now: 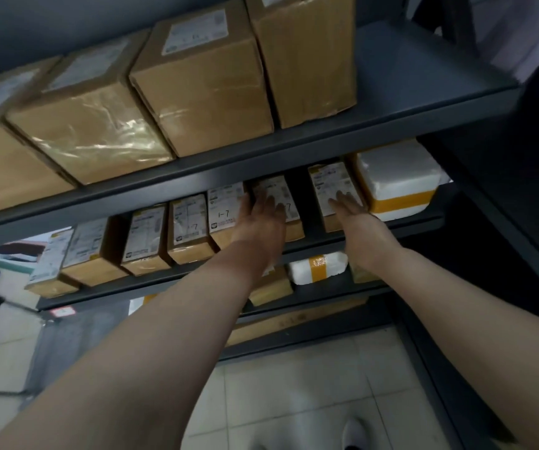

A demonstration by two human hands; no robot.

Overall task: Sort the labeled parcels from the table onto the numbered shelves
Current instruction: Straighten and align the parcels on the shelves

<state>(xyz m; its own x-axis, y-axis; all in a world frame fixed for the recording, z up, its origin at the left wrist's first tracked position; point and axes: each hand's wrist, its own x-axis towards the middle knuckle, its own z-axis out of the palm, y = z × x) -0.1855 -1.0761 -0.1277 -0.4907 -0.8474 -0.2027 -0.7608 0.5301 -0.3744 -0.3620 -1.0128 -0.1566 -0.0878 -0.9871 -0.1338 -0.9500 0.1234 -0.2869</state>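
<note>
Both my arms are reaching to the middle shelf (196,271). My left grip (261,219) is lying wide, fingers straight, flat against a labeled parcel (289,206) marked with a 7, clasping nothing. My right grip (347,204) is likewise lying wide, pressing on the next parcel (326,183) to the right. A gap is separating these two parcels. A white foam box (398,180) with yellow tape is standing just beside the right one. Large cartons (203,92) are occupying the shelf above.
</note>
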